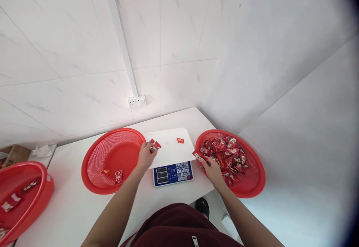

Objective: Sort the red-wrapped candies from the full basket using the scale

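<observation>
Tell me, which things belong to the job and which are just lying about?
Seemingly part of the job:
left hand, holding at least one red packet
right hand, holding another packet
scale, with one packet
right basket, many packets
middle basket, two packets showing

Probably lying about:
brown box
crumpled white thing
far-left basket, though unsure

Baskets [117,153], red; packets [119,177], red with white; panel [173,179], blue; wall [143,22], we see, white, grey-veined; top [176,220], maroon
</observation>
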Available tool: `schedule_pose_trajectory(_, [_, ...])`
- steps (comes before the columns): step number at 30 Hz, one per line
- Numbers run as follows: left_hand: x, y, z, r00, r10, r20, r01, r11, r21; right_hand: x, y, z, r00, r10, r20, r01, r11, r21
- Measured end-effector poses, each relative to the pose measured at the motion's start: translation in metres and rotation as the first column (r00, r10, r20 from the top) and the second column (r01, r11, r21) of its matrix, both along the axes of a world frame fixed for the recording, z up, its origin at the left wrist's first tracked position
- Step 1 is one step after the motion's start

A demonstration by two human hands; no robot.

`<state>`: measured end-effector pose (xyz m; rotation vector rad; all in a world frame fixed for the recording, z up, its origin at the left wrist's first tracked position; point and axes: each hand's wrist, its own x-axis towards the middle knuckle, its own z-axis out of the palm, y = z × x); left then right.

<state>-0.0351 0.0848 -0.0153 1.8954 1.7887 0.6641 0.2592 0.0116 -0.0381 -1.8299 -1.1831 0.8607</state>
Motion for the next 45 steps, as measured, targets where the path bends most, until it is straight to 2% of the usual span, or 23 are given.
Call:
schedule_pose_trajectory(4, [-0.064, -0.017, 0.011, 0.97, 0.243, -0.005, -0.243, 0.969, -0.044, -0.021, 0.01, 0.003, 0.985, 0.026, -0.173, -0.03, 0.999, -0.018])
schedule_pose_trajectory(7, [-0.072, -0.026, 0.012, 0.954, 0.299, 0.001, -0.299, 0.953, -0.047, -0.042, 0.018, 0.006, 0.952, 0.07, -0.297, -0.088, 0.995, -0.049])
schedule_pose_trajectory(9, [-0.054, -0.028, 0.011, 0.964, 0.236, 0.123, -0.229, 0.971, -0.068, -0.056, 0.024, 0.011, 0.915, 0.132, -0.381, -0.166, 0.984, -0.057])
schedule_pose_trajectory(11, [-0.023, -0.03, 0.012, 0.938, 0.128, 0.321, -0.079, 0.984, -0.162, -0.068, 0.029, 0.018, 0.853, 0.222, -0.471, -0.28, 0.958, -0.055])
schedule_pose_trajectory(14, [0.023, -0.033, 0.016, 0.776, 0.079, 0.625, 0.172, 0.928, -0.33, -0.079, 0.034, 0.026, 0.752, 0.353, -0.556, -0.457, 0.888, -0.054])
schedule_pose_trajectory(16, [0.043, -0.034, 0.019, 0.664, 0.112, 0.739, 0.253, 0.897, -0.363, -0.079, 0.036, 0.027, 0.731, 0.398, -0.555, -0.51, 0.858, -0.057])
schedule_pose_trajectory(19, [0.052, -0.031, 0.02, 0.629, 0.125, 0.767, 0.241, 0.907, -0.345, -0.073, 0.04, 0.021, 0.745, 0.431, -0.51, -0.534, 0.843, -0.068])
schedule_pose_trajectory(21, [0.048, -0.028, 0.018, 0.613, 0.144, 0.777, 0.229, 0.909, -0.349, -0.068, 0.048, 0.013, 0.791, 0.444, -0.421, -0.526, 0.845, -0.095])
schedule_pose_trajectory(24, [0.04, -0.023, 0.015, 0.547, 0.225, 0.806, 0.212, 0.895, -0.393, -0.061, 0.075, 0.002, 0.896, 0.439, -0.061, -0.443, 0.891, -0.099])
schedule_pose_trajectory(26, [0.037, -0.023, 0.014, 0.48, 0.288, 0.828, 0.211, 0.879, -0.428, -0.06, 0.096, -0.004, 0.871, 0.441, 0.217, -0.433, 0.897, -0.085])
schedule_pose_trajectory(28, [0.035, -0.024, 0.013, 0.429, 0.332, 0.84, 0.213, 0.867, -0.451, -0.061, 0.112, -0.01, 0.807, 0.47, 0.356, -0.459, 0.88, -0.121])
schedule_pose_trajectory(31, [0.034, -0.028, 0.013, 0.397, 0.366, 0.842, 0.21, 0.856, -0.472, -0.065, 0.121, -0.016, 0.778, 0.507, 0.37, -0.482, 0.86, -0.166])
schedule_pose_trajectory(36, [0.03, -0.032, 0.011, 0.353, 0.431, 0.83, 0.192, 0.836, -0.515, -0.069, 0.105, -0.019, 0.818, 0.487, 0.305, -0.468, 0.873, -0.138])
schedule_pose_trajectory(38, [0.031, -0.032, 0.01, 0.338, 0.464, 0.819, 0.205, 0.813, -0.545, -0.072, 0.094, -0.015, 0.872, 0.452, 0.187, -0.437, 0.892, -0.118])
schedule_pose_trajectory(40, [0.035, -0.034, 0.009, 0.33, 0.46, 0.825, 0.244, 0.802, -0.545, -0.077, 0.081, -0.008, 0.913, 0.371, -0.168, -0.391, 0.914, -0.105])
schedule_pose_trajectory(41, [0.038, -0.035, 0.009, 0.331, 0.442, 0.834, 0.274, 0.8, -0.533, -0.08, 0.073, -0.003, 0.865, 0.305, -0.398, -0.374, 0.921, -0.106])
schedule_pose_trajectory(43, [0.045, -0.038, 0.009, 0.341, 0.397, 0.852, 0.344, 0.791, -0.506, -0.084, 0.057, 0.007, 0.631, 0.163, -0.758, -0.367, 0.924, -0.106])
schedule_pose_trajectory(45, [0.052, -0.041, 0.01, 0.356, 0.361, 0.862, 0.409, 0.769, -0.491, -0.086, 0.042, 0.016, 0.439, 0.091, -0.894, -0.384, 0.918, -0.095])
